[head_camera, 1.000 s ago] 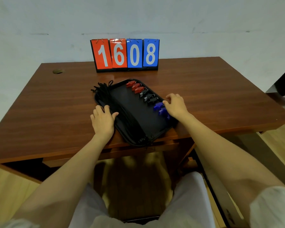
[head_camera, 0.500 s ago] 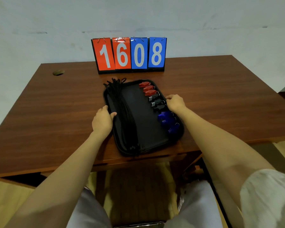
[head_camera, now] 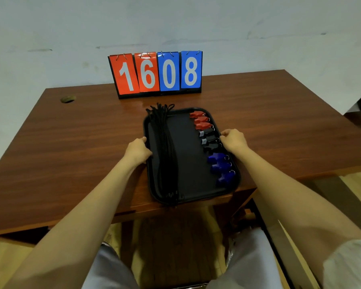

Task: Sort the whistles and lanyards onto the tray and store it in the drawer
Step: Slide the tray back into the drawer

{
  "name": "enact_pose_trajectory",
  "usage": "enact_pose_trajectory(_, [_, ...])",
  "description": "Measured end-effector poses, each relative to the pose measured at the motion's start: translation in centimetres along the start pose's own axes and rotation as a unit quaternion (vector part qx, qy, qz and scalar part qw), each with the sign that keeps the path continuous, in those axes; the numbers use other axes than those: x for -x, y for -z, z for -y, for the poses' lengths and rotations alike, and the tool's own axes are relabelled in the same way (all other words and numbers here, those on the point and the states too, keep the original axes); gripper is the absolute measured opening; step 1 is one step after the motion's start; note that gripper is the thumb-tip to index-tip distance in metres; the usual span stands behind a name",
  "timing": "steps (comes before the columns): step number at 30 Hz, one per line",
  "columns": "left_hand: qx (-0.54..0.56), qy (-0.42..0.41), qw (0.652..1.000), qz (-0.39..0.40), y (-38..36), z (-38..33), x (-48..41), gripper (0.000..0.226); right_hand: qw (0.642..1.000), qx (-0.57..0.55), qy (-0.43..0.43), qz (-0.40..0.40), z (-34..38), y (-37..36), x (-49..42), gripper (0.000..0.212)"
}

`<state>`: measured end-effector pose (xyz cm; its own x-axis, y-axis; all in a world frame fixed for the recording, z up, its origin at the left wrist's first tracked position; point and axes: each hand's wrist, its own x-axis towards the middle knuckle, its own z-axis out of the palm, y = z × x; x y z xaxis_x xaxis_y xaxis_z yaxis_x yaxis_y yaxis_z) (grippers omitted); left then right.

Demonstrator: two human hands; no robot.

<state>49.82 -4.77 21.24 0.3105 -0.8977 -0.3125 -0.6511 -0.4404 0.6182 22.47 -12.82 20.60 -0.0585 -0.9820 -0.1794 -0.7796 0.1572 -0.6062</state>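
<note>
Black plastic tray (head_camera: 188,159), fully loaded, now sits squarer to the flip scoreboard (head_camera: 157,75) than a second ago, when it lay skewed with its near end hanging further off the wooden desk (head_camera: 71,142). Both hands have changed their hold too. The left hand (head_camera: 137,150) lay flat on the tray's left side; now it is curled round the left rim, thumb on top. The right hand (head_camera: 234,140) has moved up from the blue whistles and pinches the right rim beside the black ones. Fingers on both sides are closed on the tray's long edges, and neither holds anything else.

I take this to mean the sorting is done and the carry is about to begin: a two-handed grip at mid-length suits lifting the tray level toward the drawer. I cannot make out the drawer for certain from here.

Away from the scoreboard, the tray reaches the desk's front edge and slightly overhangs it. The black lanyards (head_camera: 165,151) run lengthwise in one bundle on the side below the red cards; their loops spill over the rim nearest the scoreboard and their clips over the rim farthest from it. Below the blue cards runs a single column of whistles: red whistles (head_camera: 200,120) closest to the scoreboard, black whistles (head_camera: 208,139) next, blue whistles (head_camera: 221,167) farthest. All lie loose, so tilting could slide them.
</note>
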Motion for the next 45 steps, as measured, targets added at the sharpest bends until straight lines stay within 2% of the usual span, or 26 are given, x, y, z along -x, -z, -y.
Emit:
enact_pose_trajectory(3, [0.106,0.024,0.994,0.030,-0.8,-0.9,0.8,0.072,1.000,-0.005,-0.016,-0.015,-1.5,1.1,1.2,0.028])
enact_pose_trajectory(5, [0.130,0.026,0.990,0.041,-1.5,-1.7,1.5,0.073,0.999,-0.012,-0.027,-0.025,-2.6,1.8,2.2,0.028])
enact_pose_trajectory(13, [0.125,-0.034,0.988,0.079,-6.1,-4.9,5.1,0.072,0.993,-0.048,-0.082,-0.066,-9.1,5.8,7.6,0.029])
enact_pose_trajectory(18, [0.121,-0.083,0.981,0.125,-8.8,-7.9,7.2,0.072,0.985,-0.067,-0.098,-0.126,-12.8,9.3,11.2,0.029])
enact_pose_trajectory(32, [0.168,-0.194,0.928,0.271,-20.8,-14.0,17.3,0.077,0.942,-0.101,-0.223,-0.228,-26.0,17.4,23.2,0.034])
enact_pose_trajectory(41, [0.174,-0.201,0.907,0.326,-27.1,-14.3,22.0,0.079,0.907,-0.129,-0.312,-0.251,-33.2,17.9,26.8,0.037])
enact_pose_trajectory(45, [0.169,-0.204,0.897,0.353,-29.2,-13.5,23.3,0.095,0.892,-0.146,-0.337,-0.264,-35.3,17.5,26.9,0.038])
